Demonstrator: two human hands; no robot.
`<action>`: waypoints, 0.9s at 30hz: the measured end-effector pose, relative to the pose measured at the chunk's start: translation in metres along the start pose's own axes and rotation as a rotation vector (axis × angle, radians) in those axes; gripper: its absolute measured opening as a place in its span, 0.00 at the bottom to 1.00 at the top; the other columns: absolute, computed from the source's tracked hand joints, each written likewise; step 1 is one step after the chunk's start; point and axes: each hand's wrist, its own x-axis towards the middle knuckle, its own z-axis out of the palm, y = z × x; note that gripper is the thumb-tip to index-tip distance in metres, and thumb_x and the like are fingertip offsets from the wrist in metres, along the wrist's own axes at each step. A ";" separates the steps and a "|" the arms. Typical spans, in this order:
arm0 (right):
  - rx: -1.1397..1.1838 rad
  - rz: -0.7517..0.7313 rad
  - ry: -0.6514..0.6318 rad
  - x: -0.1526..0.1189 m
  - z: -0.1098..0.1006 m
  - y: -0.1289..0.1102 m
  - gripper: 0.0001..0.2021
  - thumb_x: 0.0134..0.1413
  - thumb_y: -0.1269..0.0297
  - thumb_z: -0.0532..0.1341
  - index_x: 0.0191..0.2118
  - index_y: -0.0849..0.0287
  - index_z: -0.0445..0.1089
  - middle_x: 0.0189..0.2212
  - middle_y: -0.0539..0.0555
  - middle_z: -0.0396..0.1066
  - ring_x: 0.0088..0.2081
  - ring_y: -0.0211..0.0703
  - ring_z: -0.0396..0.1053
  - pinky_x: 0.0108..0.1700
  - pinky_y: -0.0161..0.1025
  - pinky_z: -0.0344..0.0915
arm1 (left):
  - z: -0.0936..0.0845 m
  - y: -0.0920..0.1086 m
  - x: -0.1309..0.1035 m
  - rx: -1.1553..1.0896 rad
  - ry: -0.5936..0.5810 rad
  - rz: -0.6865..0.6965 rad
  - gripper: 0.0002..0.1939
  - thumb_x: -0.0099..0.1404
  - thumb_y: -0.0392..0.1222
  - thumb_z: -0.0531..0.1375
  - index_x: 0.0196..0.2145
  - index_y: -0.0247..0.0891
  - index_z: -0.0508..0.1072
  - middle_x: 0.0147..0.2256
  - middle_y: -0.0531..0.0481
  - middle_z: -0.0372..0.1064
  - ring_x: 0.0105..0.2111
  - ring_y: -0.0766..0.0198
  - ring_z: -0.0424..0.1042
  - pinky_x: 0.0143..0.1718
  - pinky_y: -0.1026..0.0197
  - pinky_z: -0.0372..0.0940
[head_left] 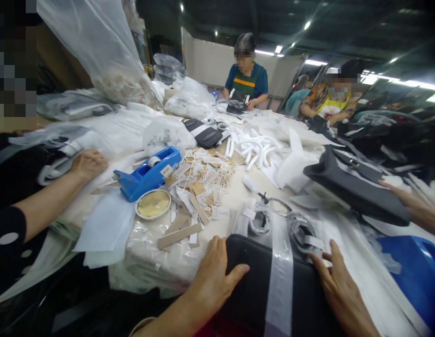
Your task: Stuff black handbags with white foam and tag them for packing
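A black handbag (252, 285) stands at the table's near edge, with a strip of translucent white wrapping (279, 281) down its front. At its upper left edge my left hand (213, 276) grips it, thumb on the front face and fingers behind. My right hand (340, 285) is at the upper right corner, thumb and fingers apart, close to a plastic-wrapped handle part (303, 231) with a white band. Another wrapped handle part (258, 219) rises at the top left. Whether my right fingertips press on the bag cannot be seen.
Left of the bag lie a blue tape dispenser (149, 173), a round tin (153, 205) and a heap of tags with strings (203, 178). White foam tubes (254, 147) lie behind. Another person's hand (89, 164) rests at left; a co-worker at right holds a dark bag (354, 187).
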 end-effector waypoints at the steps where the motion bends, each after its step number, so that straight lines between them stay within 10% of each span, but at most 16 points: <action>1: -0.034 0.027 0.013 -0.002 -0.004 0.004 0.35 0.60 0.45 0.44 0.67 0.58 0.40 0.53 0.64 0.63 0.46 0.58 0.69 0.45 0.54 0.67 | 0.004 0.002 0.001 0.002 -0.010 0.006 0.30 0.62 0.53 0.57 0.55 0.30 0.62 0.55 0.33 0.61 0.58 0.46 0.58 0.60 0.47 0.54; 5: -0.243 -0.093 0.210 0.006 -0.019 -0.017 0.36 0.62 0.48 0.46 0.67 0.66 0.41 0.61 0.70 0.53 0.60 0.69 0.54 0.55 0.65 0.55 | 0.012 0.008 0.005 -0.006 -0.041 0.002 0.31 0.62 0.52 0.58 0.56 0.28 0.62 0.56 0.32 0.59 0.59 0.45 0.57 0.60 0.45 0.53; 8: -0.189 -0.519 0.246 0.029 -0.022 -0.072 0.27 0.64 0.59 0.49 0.65 0.65 0.49 0.61 0.68 0.54 0.62 0.61 0.51 0.59 0.60 0.52 | 0.011 0.007 0.006 -0.071 -0.052 0.008 0.28 0.62 0.51 0.58 0.54 0.29 0.64 0.51 0.35 0.62 0.55 0.47 0.60 0.58 0.45 0.55; 13: -0.084 -1.138 -0.393 0.070 0.007 -0.172 0.13 0.65 0.65 0.50 0.38 0.59 0.71 0.36 0.57 0.72 0.43 0.45 0.67 0.51 0.45 0.60 | -0.001 -0.004 -0.002 -0.354 -0.061 0.040 0.28 0.57 0.44 0.62 0.54 0.36 0.63 0.50 0.41 0.62 0.53 0.52 0.60 0.58 0.50 0.55; 16: -0.225 -1.134 -0.567 0.082 0.030 -0.194 0.19 0.67 0.60 0.48 0.28 0.59 0.70 0.26 0.54 0.70 0.32 0.43 0.66 0.49 0.45 0.57 | -0.007 -0.017 -0.013 -0.578 -0.119 -0.025 0.27 0.56 0.40 0.62 0.54 0.39 0.64 0.48 0.44 0.65 0.50 0.54 0.64 0.55 0.52 0.59; 27: -0.226 -1.067 -0.552 0.084 0.035 -0.190 0.20 0.68 0.57 0.46 0.30 0.58 0.69 0.30 0.54 0.70 0.37 0.45 0.62 0.49 0.45 0.51 | 0.015 -0.026 0.003 -0.730 -0.125 -0.033 0.35 0.52 0.38 0.61 0.58 0.41 0.61 0.53 0.41 0.67 0.54 0.49 0.65 0.55 0.48 0.61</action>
